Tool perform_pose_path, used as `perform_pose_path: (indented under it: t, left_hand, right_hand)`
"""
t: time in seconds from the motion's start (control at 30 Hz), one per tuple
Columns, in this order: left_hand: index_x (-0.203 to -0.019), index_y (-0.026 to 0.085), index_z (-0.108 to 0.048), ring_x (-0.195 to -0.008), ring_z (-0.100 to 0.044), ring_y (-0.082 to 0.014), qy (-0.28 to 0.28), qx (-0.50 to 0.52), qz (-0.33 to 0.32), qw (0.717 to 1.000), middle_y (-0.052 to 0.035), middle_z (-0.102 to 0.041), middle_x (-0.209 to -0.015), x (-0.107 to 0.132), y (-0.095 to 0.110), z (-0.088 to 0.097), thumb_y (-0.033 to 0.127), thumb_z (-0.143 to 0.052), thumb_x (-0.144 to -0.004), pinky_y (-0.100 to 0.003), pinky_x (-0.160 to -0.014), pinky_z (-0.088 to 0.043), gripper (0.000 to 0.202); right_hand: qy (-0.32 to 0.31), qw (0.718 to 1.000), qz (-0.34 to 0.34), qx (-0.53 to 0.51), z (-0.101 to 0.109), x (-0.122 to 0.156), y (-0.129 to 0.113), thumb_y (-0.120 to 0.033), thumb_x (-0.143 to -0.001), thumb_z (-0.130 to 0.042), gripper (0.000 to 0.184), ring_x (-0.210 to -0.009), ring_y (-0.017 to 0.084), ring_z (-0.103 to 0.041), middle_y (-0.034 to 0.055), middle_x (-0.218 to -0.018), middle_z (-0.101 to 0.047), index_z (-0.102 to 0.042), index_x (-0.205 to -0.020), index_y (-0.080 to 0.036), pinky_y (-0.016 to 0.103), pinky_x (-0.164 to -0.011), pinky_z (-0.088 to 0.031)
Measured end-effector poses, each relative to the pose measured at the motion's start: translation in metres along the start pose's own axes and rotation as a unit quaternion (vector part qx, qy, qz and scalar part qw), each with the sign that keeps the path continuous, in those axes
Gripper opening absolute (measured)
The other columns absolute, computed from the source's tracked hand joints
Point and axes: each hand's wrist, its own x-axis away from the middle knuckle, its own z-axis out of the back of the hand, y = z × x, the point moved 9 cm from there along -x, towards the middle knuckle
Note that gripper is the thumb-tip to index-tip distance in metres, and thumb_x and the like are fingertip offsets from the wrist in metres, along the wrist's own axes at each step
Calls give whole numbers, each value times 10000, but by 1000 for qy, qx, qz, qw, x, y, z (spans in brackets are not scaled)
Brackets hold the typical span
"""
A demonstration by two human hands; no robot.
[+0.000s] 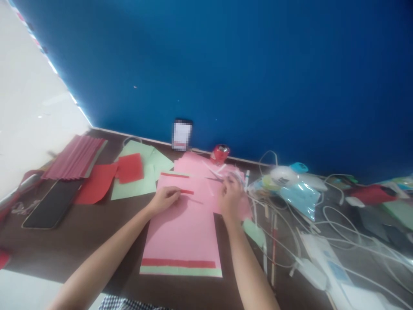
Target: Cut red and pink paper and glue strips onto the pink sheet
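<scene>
A pink paper sheet (183, 228) lies lengthwise in front of me, with a red strip (177, 262) and a pale green band along its near edge. Another red and green strip (175, 175) runs along part of its far edge. Above the sheet, my left hand (167, 199) pinches a short red paper strip (187, 192) that points right. My right hand (230, 196) is blurred by motion over the sheet's right side, close to more pink paper (196, 164) and whitish scraps; what its fingers do is unclear.
A red tape dispenser-like object (220, 153) stands near the blue wall. To the left are red paper (97, 184), green paper (134, 186), a pleated pink paper stack (75, 157) and a phone (53, 204). White cables (290, 252) and a blue plastic packet (300, 199) clutter the right.
</scene>
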Motion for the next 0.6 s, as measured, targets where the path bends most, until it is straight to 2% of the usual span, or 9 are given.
perform_pose_path:
  t: [0.07, 0.1, 0.17, 0.2, 0.3, 0.4, 0.47, 0.6]
  left_hand:
    - [-919, 158, -649, -663, -598, -144, 5, -24, -13, 1000, -47, -668, -836, 1, 6, 0, 347, -430, -851, -238, -627, -471, 297]
    - [-937, 163, -652, -679, -601, -146, 4, -34, -20, 999, -49, -673, -870, 2, 9, 0, 348, -419, -859, -238, -639, -471, 308]
    - [-955, 173, -658, -717, -607, -152, -4, -48, -36, 998, -50, -677, -913, 3, 15, -2, 347, -400, -874, -239, -667, -470, 322]
    - [-966, 176, -660, -736, -610, -156, -8, -52, -43, 998, -50, -679, -923, 4, 17, -2, 343, -395, -879, -239, -680, -470, 325]
    - [-1005, 176, -655, -790, -616, -168, -9, -62, -54, 997, -55, -685, -945, 4, 20, -3, 318, -405, -878, -244, -713, -469, 315]
    - [-1016, 173, -656, -805, -621, -170, -3, -66, -56, 996, -55, -690, -949, 4, 21, -2, 302, -411, -875, -250, -740, -469, 310]
    - [-1014, 182, -660, -805, -624, -165, -4, -71, -60, 996, -47, -692, -956, 3, 22, -3, 299, -406, -878, -252, -752, -469, 312]
    - [-1027, 184, -656, -847, -625, -172, 5, -96, -56, 994, -47, -684, -1009, 3, 21, -2, 317, -412, -874, -265, -783, -469, 317]
  right_hand:
    - [10, 1000, -10, -23, 8, 1, -14, -173, -794, -448, 253, -1007, 273, -521, 134, -1004, -617, -665, -925, -164, 473, -893, -364]
    - [-5, 998, -13, -55, 7, 3, -23, -198, -801, -458, 219, -928, 259, -545, 121, -922, -630, -665, -866, -169, 451, -855, -388]
    - [-92, 982, -18, -162, -6, 10, -43, -245, -831, -436, 230, -751, 208, -560, 77, -741, -624, -635, -741, -175, 373, -743, -434]
    - [-137, 968, -40, -208, -15, 15, -51, -276, -841, -434, 253, -697, 192, -553, 59, -686, -614, -615, -692, -180, 348, -702, -438]
    - [-219, 921, -124, -299, -35, 31, -63, -369, -814, -489, 266, -667, 182, -552, 36, -655, -618, -594, -653, -185, 313, -650, -431]
    - [-292, 839, -235, -395, -56, 46, -64, -437, -769, -536, 290, -580, 162, -550, 17, -605, -605, -583, -646, -178, 279, -559, -424]
    - [-303, 793, -294, -440, -62, 52, -61, -437, -714, -600, 268, -577, 157, -563, 10, -609, -606, -591, -666, -174, 264, -542, -429]
    - [-281, 753, -342, -486, -64, 55, -53, -379, -621, -700, 231, -633, 145, -581, -2, -655, -610, -607, -686, -177, 259, -610, -461]
